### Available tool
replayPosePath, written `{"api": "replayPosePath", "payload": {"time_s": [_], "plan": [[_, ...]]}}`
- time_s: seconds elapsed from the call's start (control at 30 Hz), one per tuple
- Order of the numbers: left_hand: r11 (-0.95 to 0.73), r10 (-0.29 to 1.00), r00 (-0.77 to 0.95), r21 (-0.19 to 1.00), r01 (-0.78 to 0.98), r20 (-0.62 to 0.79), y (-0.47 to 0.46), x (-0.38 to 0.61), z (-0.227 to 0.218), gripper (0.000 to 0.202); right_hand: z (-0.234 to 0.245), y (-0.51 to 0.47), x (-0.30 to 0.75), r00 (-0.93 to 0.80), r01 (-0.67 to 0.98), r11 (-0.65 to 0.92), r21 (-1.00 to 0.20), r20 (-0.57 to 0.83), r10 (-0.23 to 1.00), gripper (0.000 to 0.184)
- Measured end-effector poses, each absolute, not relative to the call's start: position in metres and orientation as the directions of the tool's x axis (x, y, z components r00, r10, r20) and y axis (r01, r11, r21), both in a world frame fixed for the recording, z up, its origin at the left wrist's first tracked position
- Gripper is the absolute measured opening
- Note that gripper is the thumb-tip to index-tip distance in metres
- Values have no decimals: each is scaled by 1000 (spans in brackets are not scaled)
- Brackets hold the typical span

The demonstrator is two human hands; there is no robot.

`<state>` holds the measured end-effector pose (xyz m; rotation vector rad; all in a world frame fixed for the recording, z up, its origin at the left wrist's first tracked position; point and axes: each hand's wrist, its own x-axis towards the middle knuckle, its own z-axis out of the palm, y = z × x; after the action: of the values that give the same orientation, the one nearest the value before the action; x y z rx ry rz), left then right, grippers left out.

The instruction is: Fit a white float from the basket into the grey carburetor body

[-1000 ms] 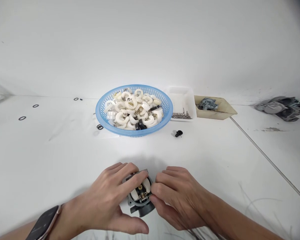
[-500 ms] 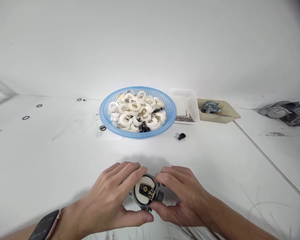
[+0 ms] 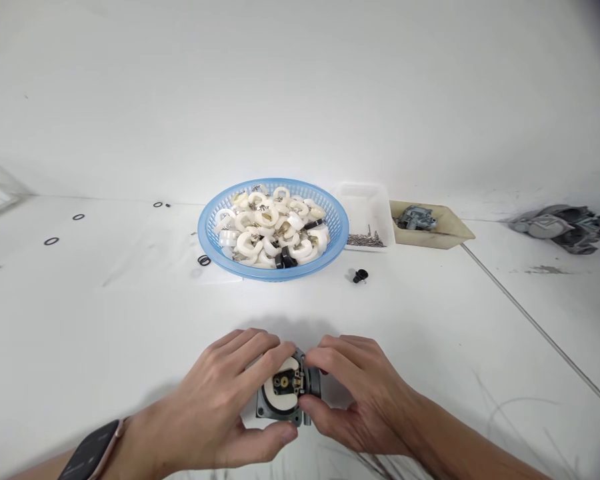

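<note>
Low in the middle of the white table, both my hands close round a small grey metal carburetor body (image 3: 285,393) with a white float and a brass centre on its upper face. My left hand (image 3: 225,407) grips it from the left, thumb under its near edge, a dark smartwatch (image 3: 87,457) on the wrist. My right hand (image 3: 353,397) pinches its right side with fingertips by the float's hinge.
A blue plastic basket (image 3: 275,227) of white floats stands further back. Right of it are a white tray (image 3: 367,213) with thin metal pins and a beige tray (image 3: 433,223) holding a grey part. A small black piece (image 3: 360,275) and black O-rings (image 3: 203,260) lie loose.
The metal body has been turned between my hands, so its float face shows at a different angle. Both hands stay closed on it in the same spot.
</note>
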<state>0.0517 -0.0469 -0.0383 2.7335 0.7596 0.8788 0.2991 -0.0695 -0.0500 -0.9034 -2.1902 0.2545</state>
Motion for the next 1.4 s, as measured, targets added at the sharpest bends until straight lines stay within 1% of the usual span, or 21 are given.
{"api": "replayPosePath", "payload": {"time_s": [0.1,0.2,0.3,0.4,0.57,0.77,0.97,1.07,1.17,1.27,1.4], "plan": [[-852,523,682,333,404,510,-48,51,-38,37,-50,-69,299,-484,525,735,-429,561,672,14],[-850,526,678,344,399,513,-49,50,-38,35,-51,-68,299,-492,521,733,-438,549,676,13],[-855,519,681,338,394,517,-48,50,-38,35,-54,-68,297,-468,512,725,-461,559,685,17],[-858,514,679,317,404,524,-48,50,-36,35,-55,-68,296,-432,520,710,-475,571,698,23],[-865,501,678,294,407,538,-49,51,-35,35,-56,-70,296,-436,522,694,-496,544,717,27],[-871,490,685,285,400,539,-50,50,-37,36,-58,-71,298,-438,530,675,-512,517,736,38],[-872,489,698,282,400,523,-49,49,-39,39,-58,-70,298,-451,513,694,-505,529,719,38],[-869,494,689,270,415,531,-48,49,-40,40,-62,-70,298,-438,515,686,-514,530,726,42],[-861,507,681,283,422,528,-48,49,-39,39,-64,-70,297,-435,516,680,-521,524,732,45],[-857,515,683,303,416,518,-49,50,-38,38,-62,-71,297,-440,518,680,-519,519,732,44],[-853,521,674,347,390,524,-49,52,-36,36,-56,-72,297,-443,531,675,-512,512,736,36]]}}
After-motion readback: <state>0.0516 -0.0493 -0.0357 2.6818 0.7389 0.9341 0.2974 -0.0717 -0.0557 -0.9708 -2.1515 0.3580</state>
